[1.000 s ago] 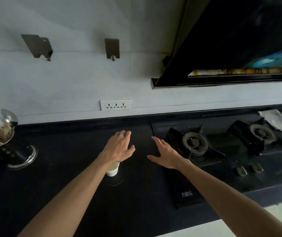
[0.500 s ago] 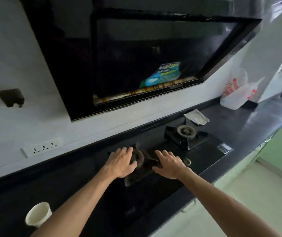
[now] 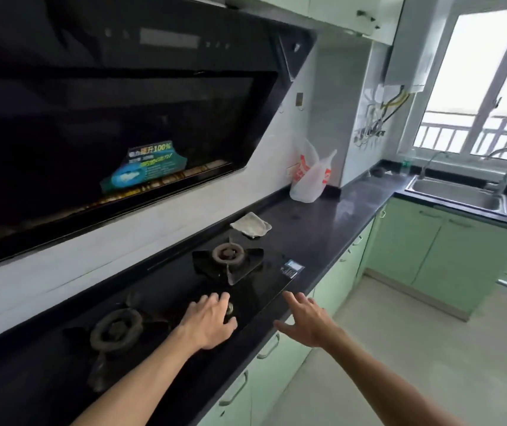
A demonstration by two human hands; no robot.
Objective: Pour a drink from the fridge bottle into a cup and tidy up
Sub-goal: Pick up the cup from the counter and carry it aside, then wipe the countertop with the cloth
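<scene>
My left hand [image 3: 208,323] hovers palm down over the black gas hob [image 3: 166,302], between its two burners, fingers apart and empty. My right hand [image 3: 307,321] is out past the counter's front edge, above the floor, also spread and holding nothing. No cup, bottle or fridge shows in this view.
A black range hood [image 3: 116,118] hangs over the hob. On the dark counter [image 3: 323,229] lie a folded cloth [image 3: 251,225] and a white plastic bag [image 3: 310,176]. A steel sink [image 3: 458,193] with taps sits under the window. Green cabinets [image 3: 424,241] line the floor.
The view has swung right along the counter. The white cup, near my left arm a second ago, has dropped out of sight. Both hands stay empty and have moved right over the hob.
</scene>
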